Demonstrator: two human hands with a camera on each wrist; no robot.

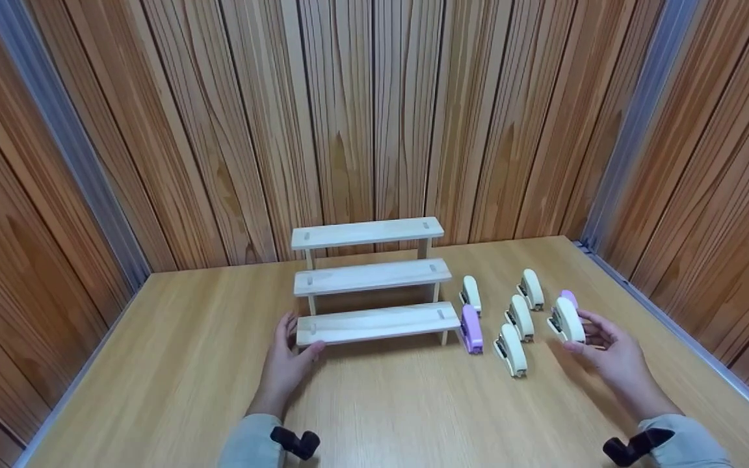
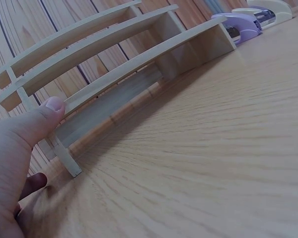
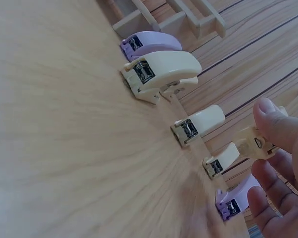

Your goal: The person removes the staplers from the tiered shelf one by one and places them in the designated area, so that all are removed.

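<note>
A three-tier wooden step shelf (image 1: 374, 325) stands on the table. My left hand (image 1: 287, 364) grips the left end of its lowest tier, thumb (image 2: 53, 106) on the front edge and the other fingers round the side. On the right, my right hand (image 1: 615, 357) pinches a cream stapler (image 1: 567, 320) between thumb and fingers, raised off the table in the right wrist view. Just behind it is a purple stapler (image 1: 568, 297), partly hidden. Another purple stapler (image 1: 471, 330) is close to the shelf's right end.
Several more cream staplers stand on the table between shelf and right hand, among them a front one (image 1: 511, 351), a middle one (image 1: 519, 318) and a back one (image 1: 530, 289). One cream stapler (image 1: 471, 292) is behind the purple one. Wood-patterned walls (image 1: 374, 130) enclose the table.
</note>
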